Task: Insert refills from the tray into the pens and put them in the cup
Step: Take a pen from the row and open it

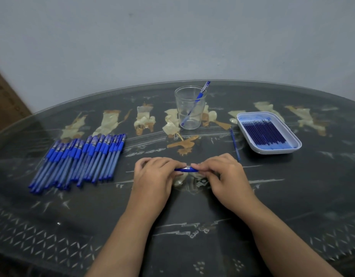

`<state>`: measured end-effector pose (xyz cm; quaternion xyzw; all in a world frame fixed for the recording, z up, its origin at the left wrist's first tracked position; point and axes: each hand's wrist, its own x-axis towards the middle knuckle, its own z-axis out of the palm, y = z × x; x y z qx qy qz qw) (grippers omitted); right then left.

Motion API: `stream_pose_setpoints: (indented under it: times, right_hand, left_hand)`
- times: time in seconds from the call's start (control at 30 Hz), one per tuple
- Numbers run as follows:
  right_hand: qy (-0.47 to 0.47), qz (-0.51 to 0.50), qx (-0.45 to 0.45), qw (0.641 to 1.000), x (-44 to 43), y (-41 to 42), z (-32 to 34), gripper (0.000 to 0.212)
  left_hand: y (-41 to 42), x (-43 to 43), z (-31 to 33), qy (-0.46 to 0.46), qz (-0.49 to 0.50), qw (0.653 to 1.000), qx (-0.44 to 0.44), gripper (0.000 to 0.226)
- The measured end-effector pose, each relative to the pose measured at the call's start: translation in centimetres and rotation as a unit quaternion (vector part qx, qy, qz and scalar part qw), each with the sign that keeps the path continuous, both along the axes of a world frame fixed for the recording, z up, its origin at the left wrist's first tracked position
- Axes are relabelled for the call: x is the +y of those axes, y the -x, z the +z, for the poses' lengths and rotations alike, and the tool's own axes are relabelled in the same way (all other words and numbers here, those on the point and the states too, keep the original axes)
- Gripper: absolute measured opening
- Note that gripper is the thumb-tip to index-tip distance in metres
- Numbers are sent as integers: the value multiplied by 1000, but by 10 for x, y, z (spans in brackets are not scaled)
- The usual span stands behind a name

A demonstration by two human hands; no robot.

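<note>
Both hands hold one blue pen level above the table's middle. My left hand grips its left end and my right hand pinches its right end; only the short middle stretch with a silver band shows between the fingers. A clear plastic cup stands behind, with one blue pen leaning in it. The white tray at the right holds several dark blue refills. One loose refill lies on the table left of the tray.
Several blue capped pens lie in a row at the left. The dark glass-topped table has pale painted figures under the glass. A pale wall rises just behind the table's curved far edge.
</note>
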<state>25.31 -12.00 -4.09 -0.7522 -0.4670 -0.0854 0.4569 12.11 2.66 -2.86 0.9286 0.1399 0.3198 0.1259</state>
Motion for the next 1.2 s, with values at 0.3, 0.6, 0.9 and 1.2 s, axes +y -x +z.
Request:
stream_pose_setpoints:
  times: [0.3, 0.6, 0.9, 1.2]
  right_hand:
    - [-8, -3, 6, 1000, -1, 6, 6, 26]
    - [-5, -5, -3, 1000, -1, 9, 9, 26]
    - [8, -22, -6, 1000, -5, 9, 12, 26]
    - [14, -47, 5, 999, -4, 6, 12, 24]
  left_hand:
    - [-1, -5, 3, 11, 23, 1000, -5, 25]
    - [-1, -7, 2, 30, 42, 999, -1, 27]
    - [0, -2, 4, 73, 67, 995, -7, 19]
    - [3, 3, 8, 119, 122, 985, 9, 13]
